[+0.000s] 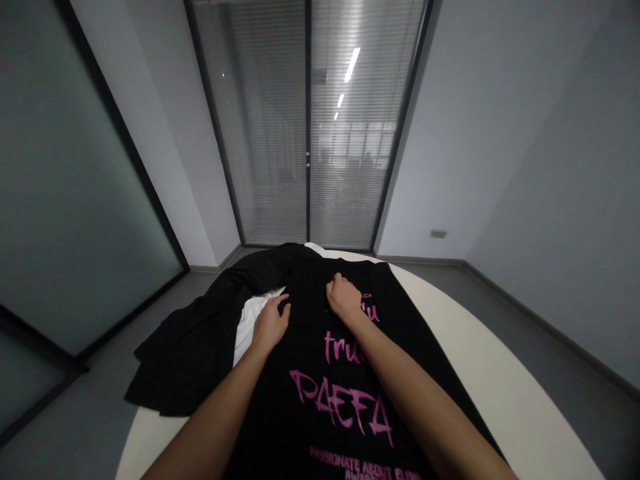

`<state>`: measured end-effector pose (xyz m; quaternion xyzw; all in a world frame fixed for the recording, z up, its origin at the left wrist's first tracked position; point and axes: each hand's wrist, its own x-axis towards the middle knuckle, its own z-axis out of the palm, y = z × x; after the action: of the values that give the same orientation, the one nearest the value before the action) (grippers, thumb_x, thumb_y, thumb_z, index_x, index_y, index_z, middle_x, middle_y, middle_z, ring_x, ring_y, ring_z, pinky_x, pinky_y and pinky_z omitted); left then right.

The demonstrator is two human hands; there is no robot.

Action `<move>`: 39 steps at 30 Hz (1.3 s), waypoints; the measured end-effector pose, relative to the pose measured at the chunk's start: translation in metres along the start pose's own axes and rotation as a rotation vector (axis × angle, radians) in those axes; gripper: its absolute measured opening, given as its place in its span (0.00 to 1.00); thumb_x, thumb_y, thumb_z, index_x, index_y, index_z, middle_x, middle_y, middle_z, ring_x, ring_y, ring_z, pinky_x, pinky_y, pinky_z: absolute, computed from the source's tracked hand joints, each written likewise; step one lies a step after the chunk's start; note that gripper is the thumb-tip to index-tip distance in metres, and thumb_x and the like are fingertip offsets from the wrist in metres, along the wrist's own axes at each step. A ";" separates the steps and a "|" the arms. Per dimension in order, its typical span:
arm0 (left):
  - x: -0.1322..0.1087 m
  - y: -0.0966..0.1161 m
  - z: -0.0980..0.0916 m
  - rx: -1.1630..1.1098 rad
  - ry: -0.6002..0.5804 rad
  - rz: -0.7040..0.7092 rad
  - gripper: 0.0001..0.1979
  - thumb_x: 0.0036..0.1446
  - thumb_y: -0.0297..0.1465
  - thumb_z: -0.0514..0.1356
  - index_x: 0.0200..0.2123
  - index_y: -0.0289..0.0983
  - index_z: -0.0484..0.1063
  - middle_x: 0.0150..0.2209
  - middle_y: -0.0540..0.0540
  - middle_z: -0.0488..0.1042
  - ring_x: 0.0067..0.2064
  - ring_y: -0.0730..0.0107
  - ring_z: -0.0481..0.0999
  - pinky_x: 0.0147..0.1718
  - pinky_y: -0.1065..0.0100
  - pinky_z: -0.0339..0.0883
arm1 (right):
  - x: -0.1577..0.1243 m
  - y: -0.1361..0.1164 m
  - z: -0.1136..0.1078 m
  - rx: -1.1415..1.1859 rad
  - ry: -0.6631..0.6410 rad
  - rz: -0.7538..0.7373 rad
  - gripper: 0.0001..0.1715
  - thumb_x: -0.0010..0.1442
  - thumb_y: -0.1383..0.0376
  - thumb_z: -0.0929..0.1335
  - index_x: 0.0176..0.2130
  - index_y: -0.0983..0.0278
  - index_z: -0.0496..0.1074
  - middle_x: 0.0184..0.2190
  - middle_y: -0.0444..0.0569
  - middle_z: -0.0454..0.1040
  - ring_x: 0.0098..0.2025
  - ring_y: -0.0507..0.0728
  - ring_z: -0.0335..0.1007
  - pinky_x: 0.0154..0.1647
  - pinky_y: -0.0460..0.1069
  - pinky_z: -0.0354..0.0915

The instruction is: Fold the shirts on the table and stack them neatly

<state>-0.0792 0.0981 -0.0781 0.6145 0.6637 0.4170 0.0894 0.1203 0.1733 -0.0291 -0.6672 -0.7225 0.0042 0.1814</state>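
The table point(470, 321) was pale, with a curved edge. Dark clothes point(183, 343) lay along its left side and hung past the edge, and a white cloth point(247, 323) showed just inside them. Another bit of white point(315, 249) showed at the far edge; what it was could not be told.

Beyond that edge stood two dark-framed glass panes point(265, 143) with slatted blinds point(345, 207), bright light strips point(352, 65) showing in the right one. Past the right edge, a grey-white wall point(510, 120) bore a small plate point(439, 234) above the skirting point(420, 259). A frosted panel point(65, 167) stood beyond the left edge, over grey floor point(115, 380).
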 end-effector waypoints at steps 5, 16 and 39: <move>0.004 -0.003 0.001 0.006 -0.006 -0.026 0.17 0.64 0.34 0.56 0.54 0.35 0.73 0.56 0.39 0.75 0.59 0.57 0.72 0.61 0.57 0.63 | -0.037 -0.007 0.015 -0.028 -0.015 -0.115 0.28 0.71 0.56 0.55 0.61 0.67 0.64 0.59 0.64 0.67 0.60 0.66 0.62 0.60 0.60 0.56; 0.011 -0.012 0.004 0.057 -0.051 -0.018 0.19 0.62 0.30 0.57 0.56 0.33 0.72 0.57 0.37 0.74 0.60 0.57 0.72 0.62 0.58 0.62 | -0.053 0.015 0.000 0.012 -0.154 -0.263 0.37 0.70 0.52 0.56 0.67 0.73 0.56 0.69 0.64 0.55 0.71 0.65 0.46 0.68 0.60 0.44; -0.008 0.025 -0.005 0.317 -0.005 0.100 0.22 0.65 0.30 0.53 0.61 0.36 0.65 0.59 0.36 0.69 0.60 0.54 0.70 0.58 0.58 0.65 | -0.096 0.024 -0.053 -0.041 -0.258 -0.530 0.17 0.66 0.60 0.65 0.50 0.65 0.73 0.52 0.58 0.74 0.53 0.62 0.70 0.52 0.52 0.65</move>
<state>-0.0619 0.0860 -0.0618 0.6545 0.6893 0.3095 -0.0277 0.1618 0.0708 -0.0098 -0.4528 -0.8885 0.0269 0.0694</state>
